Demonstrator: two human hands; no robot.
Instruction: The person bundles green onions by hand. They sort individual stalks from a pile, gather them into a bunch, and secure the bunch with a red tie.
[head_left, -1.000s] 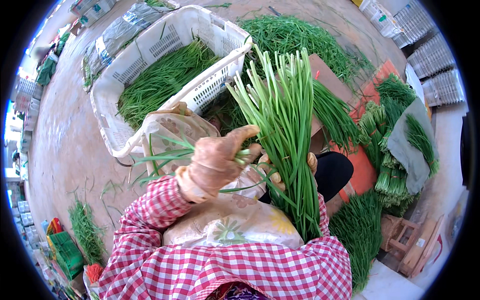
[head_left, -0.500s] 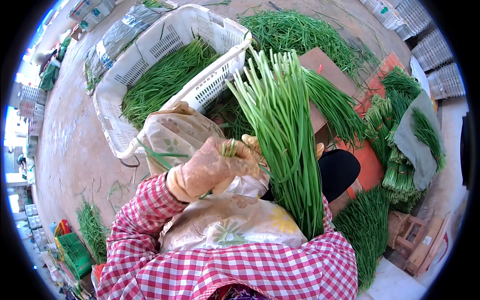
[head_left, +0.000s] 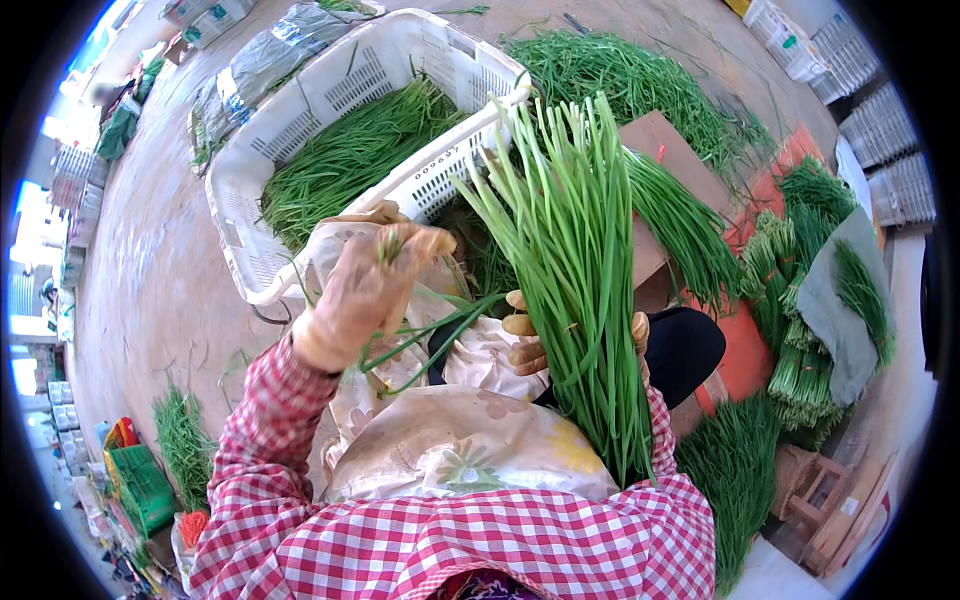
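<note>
White crate holds loose greens; bundles right of it are already banded. Left hand clenches stalks; right hand grasps a bunch.

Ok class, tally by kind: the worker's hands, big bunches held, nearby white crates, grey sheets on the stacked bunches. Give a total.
Hands: 2 (left hand, right hand)
Held bunch: 1
White crate: 1
Grey sheet: 1
Total: 5

Shirt: 2-col check, red/wht. Apron: cream w/ yel, grn & brn flowers. L-hand glove: tan. Stalk bunch: brt grn, paler twd tips. Crate: wht. Mat: orange-red. Cloth: grey-grn. Trouser knee: blk.
</note>
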